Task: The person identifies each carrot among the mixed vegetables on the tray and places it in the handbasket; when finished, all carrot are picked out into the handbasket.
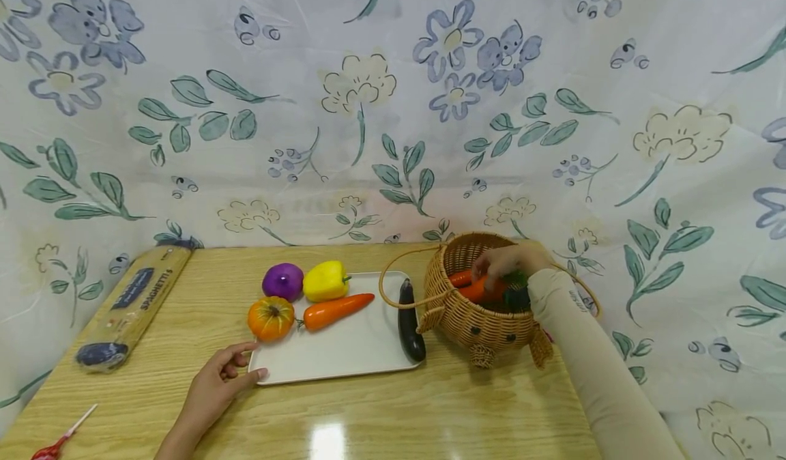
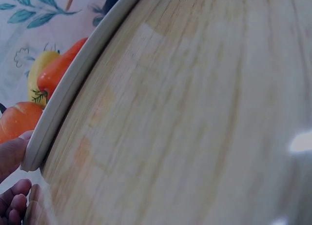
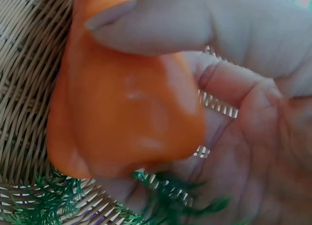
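Note:
Inside a wicker basket [image 1: 485, 330], my right hand [image 1: 510, 265] grips an orange carrot [image 3: 136, 112], thumb laid across its thick end, green leaves below. A second carrot [image 1: 460, 278] lies beside it against the wicker. My left hand [image 1: 215, 385] holds the near left corner of a white tray [image 1: 344, 357], thumb on the rim and the other fingers at its side. On the tray are an orange pumpkin [image 1: 271, 319], a purple round vegetable [image 1: 283, 281], a yellow bell pepper [image 1: 325, 281], a carrot [image 1: 338, 311] and, along the right end, an eggplant [image 1: 408, 323].
A spaghetti packet [image 1: 138, 303] lies at the table's left side. Nearer, at the lower left corner, is a red item with a thin white stick [image 1: 49, 452]. The basket's thin handle [image 1: 382, 279] hangs out over the tray's right end. Floral cloth [image 1: 368, 139] rises behind the table.

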The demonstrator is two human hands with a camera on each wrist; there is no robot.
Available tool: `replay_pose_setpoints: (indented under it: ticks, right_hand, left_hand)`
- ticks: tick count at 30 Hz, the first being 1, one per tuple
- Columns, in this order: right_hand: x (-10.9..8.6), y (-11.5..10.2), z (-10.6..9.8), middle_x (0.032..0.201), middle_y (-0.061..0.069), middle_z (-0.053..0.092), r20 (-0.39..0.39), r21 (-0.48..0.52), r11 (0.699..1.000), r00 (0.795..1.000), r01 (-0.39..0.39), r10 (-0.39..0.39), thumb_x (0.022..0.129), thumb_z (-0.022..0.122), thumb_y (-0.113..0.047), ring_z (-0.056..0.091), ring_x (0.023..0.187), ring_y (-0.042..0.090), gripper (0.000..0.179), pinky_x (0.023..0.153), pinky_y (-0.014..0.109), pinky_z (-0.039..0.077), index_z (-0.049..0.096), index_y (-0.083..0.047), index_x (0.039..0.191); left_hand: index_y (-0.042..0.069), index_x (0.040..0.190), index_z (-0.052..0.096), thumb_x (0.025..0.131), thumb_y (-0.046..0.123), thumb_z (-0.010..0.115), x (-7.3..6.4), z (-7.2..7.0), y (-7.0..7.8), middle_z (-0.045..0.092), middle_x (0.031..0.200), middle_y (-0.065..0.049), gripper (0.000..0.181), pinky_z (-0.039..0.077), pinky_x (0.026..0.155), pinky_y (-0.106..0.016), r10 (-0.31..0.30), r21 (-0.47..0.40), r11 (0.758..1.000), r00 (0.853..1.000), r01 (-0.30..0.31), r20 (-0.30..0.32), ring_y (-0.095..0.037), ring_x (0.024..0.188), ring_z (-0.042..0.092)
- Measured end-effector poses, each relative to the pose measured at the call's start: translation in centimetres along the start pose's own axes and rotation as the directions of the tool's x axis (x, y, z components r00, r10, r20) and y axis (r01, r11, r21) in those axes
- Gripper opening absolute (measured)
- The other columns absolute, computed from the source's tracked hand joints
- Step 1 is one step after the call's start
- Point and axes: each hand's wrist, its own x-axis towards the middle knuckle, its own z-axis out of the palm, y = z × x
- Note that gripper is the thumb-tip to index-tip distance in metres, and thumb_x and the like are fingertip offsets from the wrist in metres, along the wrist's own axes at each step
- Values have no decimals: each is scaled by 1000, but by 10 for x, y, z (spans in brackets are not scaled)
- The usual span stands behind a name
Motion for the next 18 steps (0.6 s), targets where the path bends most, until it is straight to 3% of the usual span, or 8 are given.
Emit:
replay_pose_setpoints:
  ticks: [9,13,18]
  right_hand:
    - [-1,-16,10,112,8,53,8,-124,978,986,-165,167,80,67,0,48,90,19,39,70,29,45,62,-2,118]
    - [0,-21,15,112,7,55,11,-152,966,977,-207,211,83,67,0,50,88,19,36,68,29,46,62,-4,118]
    - [3,-25,20,122,7,58,-4,-236,944,972,-229,234,83,71,-4,54,97,20,40,78,34,52,65,-6,122]
  left_hand:
    - [8,131,62,86,32,79,0,0,-1,54,105,-6,53,37,71,-22,5,-3,1000,1000,-5,-4,-9,83,42]
    - [9,131,62,86,33,79,1,0,0,55,105,-5,54,38,71,-22,3,-1,1000,1000,-3,-5,-9,83,42]
    - [9,131,62,86,32,78,1,0,0,54,105,-6,53,37,71,-22,9,-9,1000,1000,-9,-5,-9,83,42]
